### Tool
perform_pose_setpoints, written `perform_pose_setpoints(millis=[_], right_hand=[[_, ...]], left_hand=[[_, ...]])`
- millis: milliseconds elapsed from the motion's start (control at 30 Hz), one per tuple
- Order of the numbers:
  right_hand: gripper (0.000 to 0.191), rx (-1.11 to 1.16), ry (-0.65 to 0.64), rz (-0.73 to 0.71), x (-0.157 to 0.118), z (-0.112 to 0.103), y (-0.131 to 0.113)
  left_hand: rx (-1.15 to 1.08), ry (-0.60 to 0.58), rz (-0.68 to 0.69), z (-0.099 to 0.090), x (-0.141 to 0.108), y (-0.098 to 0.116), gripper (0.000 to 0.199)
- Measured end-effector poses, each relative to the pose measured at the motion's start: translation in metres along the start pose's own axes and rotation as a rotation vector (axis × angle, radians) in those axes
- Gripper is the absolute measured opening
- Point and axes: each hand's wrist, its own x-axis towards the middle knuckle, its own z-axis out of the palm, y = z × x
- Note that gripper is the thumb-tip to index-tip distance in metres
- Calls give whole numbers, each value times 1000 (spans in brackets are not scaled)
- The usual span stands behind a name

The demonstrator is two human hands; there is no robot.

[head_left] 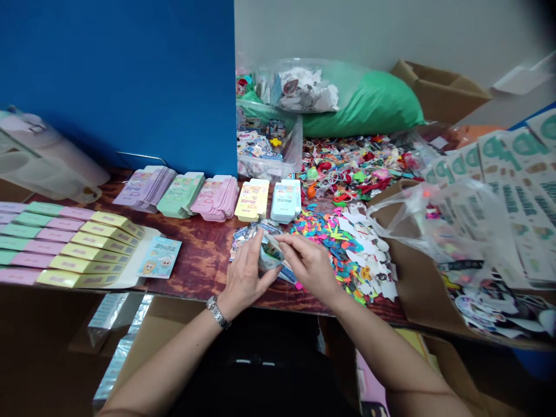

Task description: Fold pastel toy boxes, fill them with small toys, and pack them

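My left hand (245,275) and my right hand (308,263) meet over a wooden table (204,272), both pinching a small printed packet (271,255) in pale blue and silver. Its shape is partly hidden by my fingers. A loose heap of foil-backed printed pieces (249,237) lies just beyond my left hand. Beside my right hand spreads a pile of multicoloured paper shapes and white die-cut scraps (347,249). A metal watch (217,311) circles my left wrist.
Stacks of flat pastel card boxes (180,194) line the table's left side. Behind my hands stand a plastic bin of printed pieces (264,150) and a green bag (365,107). Printed sheets (512,185) and a clear plastic bag (417,214) lie right. A blue panel (117,81) rises left.
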Motion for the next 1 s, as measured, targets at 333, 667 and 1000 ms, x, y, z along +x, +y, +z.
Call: perform_pose_setpoints(millis=[333,667,1000], right_hand=[[29,-337,114,-307,-5,5,11],[19,31,-14,-24,0,1,-3],[29,-14,61,-156,-13,18,0]], left_hand=[[-14,40,-7,0,0,2,83],[-5,9,-7,0,-1,2,85],[267,-8,22,2,-3,-1,98]])
